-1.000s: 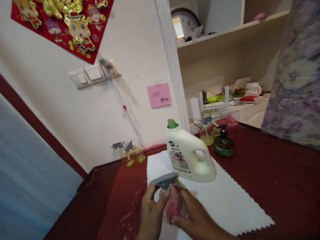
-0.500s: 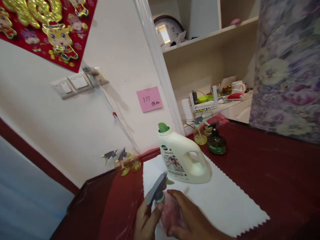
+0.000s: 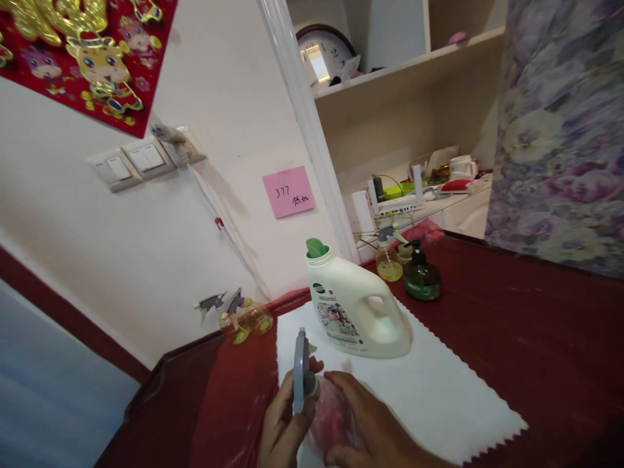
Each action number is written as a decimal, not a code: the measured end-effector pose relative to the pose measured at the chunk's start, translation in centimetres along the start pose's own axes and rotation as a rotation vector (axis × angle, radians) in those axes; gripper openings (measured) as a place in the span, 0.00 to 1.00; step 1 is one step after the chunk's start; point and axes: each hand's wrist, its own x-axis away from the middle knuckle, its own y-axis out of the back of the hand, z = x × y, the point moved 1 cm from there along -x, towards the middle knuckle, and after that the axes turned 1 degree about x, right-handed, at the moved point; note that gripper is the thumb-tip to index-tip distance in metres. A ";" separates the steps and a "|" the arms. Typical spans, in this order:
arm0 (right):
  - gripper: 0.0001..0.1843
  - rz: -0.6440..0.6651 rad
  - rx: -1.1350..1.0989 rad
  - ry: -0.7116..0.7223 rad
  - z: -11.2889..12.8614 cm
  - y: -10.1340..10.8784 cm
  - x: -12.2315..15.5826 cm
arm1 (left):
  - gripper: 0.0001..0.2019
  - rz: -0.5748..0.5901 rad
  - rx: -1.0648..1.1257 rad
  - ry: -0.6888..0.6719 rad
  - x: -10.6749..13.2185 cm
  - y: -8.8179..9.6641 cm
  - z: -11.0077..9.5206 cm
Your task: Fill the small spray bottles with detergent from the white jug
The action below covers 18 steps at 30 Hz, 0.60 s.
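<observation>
Low in the head view, my two hands hold a small clear spray bottle [image 3: 333, 421] that looks pinkish. My left hand [image 3: 283, 419] grips it at the neck, thumb and fingers around the collar of the grey trigger sprayer head [image 3: 301, 372]. Around the bottle's round body wraps my right hand [image 3: 373, 426]. The sprayer head sits at the bottle's mouth, tilted. Just beyond stands a pale green detergent jug [image 3: 358, 312], uncapped, with a green spout inside its neck. It rests on a white sheet [image 3: 429, 383] with a zigzag edge.
Several spray bottles [image 3: 246, 318] stand at the left by the wall. Behind the jug, at right, are another spray bottle [image 3: 389, 260] and a dark pump bottle [image 3: 422, 276]. The red-covered table [image 3: 526, 318] meets a shelf holding a white router [image 3: 397, 205].
The sprayer head has turned at the bottle's neck, its nozzle swinging from upper right to nearly straight ahead. My left fingers shifted with it; my right hand stays around the body.
</observation>
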 end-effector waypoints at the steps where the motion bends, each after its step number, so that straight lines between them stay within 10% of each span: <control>1: 0.52 -0.001 0.001 0.008 -0.1 0.0 0.0 | 0.27 0.003 -0.008 0.019 0.0 0.0 -0.1; 18: 0.51 -0.036 0.049 -0.001 -0.7 -0.7 0.1 | 0.30 -0.337 0.003 -0.031 0.7 0.6 -2.9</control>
